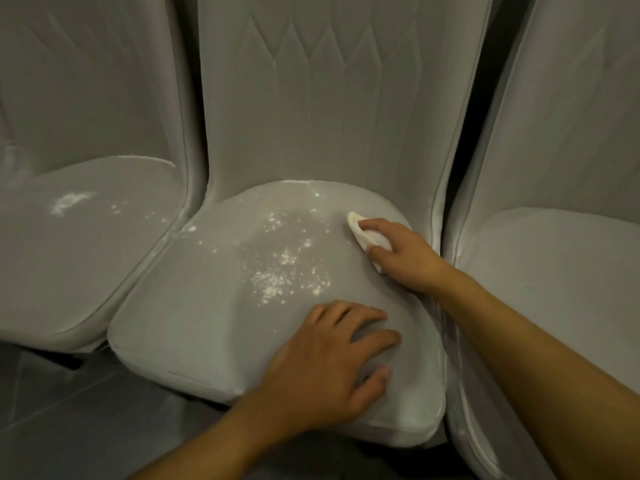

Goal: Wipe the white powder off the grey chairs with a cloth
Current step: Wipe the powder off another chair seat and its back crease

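1. Head view: right hand (405, 254) pinches the bunched cloth (362, 233) onto the chair seat (207, 323).
2. Below it, left hand (332, 362) lies spread flat on the seat.
3. Just left of the right hand lies white powder (280, 271).
4. Judging by its folds, the cloth seems soft and light; hold its bunch.

Dark grey floor (62, 417) visible bottom-left only, matte, with faint pale seam lines crossing it diagonally. Lighting dim and slightly warm, deep shadow along the floor's upper edge.
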A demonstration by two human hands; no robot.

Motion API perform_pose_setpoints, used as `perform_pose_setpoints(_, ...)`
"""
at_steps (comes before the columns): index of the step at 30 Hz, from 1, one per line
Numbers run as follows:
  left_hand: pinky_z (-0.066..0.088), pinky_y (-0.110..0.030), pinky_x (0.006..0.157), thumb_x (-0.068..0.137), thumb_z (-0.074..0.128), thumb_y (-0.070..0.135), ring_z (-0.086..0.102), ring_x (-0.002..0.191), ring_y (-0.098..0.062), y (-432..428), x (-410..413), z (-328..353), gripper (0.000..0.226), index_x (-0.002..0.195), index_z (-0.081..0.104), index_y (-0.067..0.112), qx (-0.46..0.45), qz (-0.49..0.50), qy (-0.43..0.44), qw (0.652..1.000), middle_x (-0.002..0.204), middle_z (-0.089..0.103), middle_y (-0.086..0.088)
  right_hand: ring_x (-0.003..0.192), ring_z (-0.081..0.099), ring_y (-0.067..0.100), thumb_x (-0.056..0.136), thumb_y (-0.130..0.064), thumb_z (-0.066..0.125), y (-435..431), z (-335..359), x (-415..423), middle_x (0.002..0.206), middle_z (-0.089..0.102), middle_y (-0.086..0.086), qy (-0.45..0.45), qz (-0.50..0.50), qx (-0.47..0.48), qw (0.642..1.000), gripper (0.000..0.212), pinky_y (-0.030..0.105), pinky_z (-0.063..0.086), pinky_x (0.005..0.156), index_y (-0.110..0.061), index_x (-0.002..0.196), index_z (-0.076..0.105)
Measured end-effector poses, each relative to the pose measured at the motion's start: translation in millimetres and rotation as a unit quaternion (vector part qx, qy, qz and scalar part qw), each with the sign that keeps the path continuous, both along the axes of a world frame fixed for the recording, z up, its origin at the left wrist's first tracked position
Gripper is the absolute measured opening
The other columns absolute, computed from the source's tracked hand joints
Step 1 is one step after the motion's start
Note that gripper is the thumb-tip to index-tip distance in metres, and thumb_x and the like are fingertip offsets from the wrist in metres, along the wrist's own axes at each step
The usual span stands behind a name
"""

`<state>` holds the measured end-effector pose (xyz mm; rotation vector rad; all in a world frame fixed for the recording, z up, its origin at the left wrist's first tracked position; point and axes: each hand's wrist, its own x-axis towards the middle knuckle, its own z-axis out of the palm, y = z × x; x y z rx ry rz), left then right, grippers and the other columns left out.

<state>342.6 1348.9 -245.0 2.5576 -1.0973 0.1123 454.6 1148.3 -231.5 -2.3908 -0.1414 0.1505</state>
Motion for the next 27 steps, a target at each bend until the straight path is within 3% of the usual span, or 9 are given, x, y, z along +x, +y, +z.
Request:
perform_pose_setpoints(9, 0.038, -0.037, 0.105, 0.096, 0.055, 0.049, 0.048, 0.127, -0.018, -2, 0, 0, 0.044, 0.137, 0.058, 0.034, 0.018, 0.012, 0.008, 1.0, 0.145, 0.05, 0.006, 0.107, 0.059, 0.025, 0.093, -0.043, 0.054, 9, -7, 6, 0.125, 0.063, 0.002, -0.081, -0.029, -0.055, 0.995, 0.039, 0.037, 0.047, 0.088, -0.04, 0.133, 0.053)
perform_pose_setpoints(14, 0.038, -0.038, 0.103, 0.092, 0.059, 0.049, 0.05, 0.125, -0.018, -5, 2, 4, 0.044, 0.134, 0.062, 0.034, 0.016, 0.025, 0.024, 0.999, 0.143, 0.053, 0.005, 0.108, 0.061, 0.025, 0.095, -0.045, 0.053, 4, -13, 15, 0.12, 0.068, 0.001, -0.097, -0.035, -0.019, 0.995, 0.035, 0.03, 0.041, 0.081, -0.04, 0.13, 0.057)
perform_pose_setpoints(19, 0.039, -0.037, 0.1, 0.088, 0.062, 0.048, 0.052, 0.121, -0.019, -6, 5, -1, 0.045, 0.131, 0.065, 0.033, 0.004, 0.017, 0.008, 1.0, 0.14, 0.055, 0.004, 0.107, 0.061, 0.027, 0.094, -0.044, 0.049, 2, -15, 18, 0.122, 0.068, 0.001, -0.093, -0.04, 0.012, 0.995, 0.036, 0.039, 0.05, 0.089, -0.038, 0.129, 0.058)
perform_pose_setpoints(27, 0.039, -0.041, 0.097, 0.091, 0.054, 0.046, 0.048, 0.124, -0.022, -4, 1, -7, 0.045, 0.132, 0.06, 0.029, 0.002, -0.015, -0.012, 1.0, 0.141, 0.053, -0.002, 0.098, 0.057, 0.011, 0.1, -0.033, 0.049, 4, -7, 9, 0.114, 0.059, -0.013, -0.045, -0.053, 0.029, 0.997, 0.031, 0.018, 0.041, 0.077, -0.045, 0.128, 0.056)
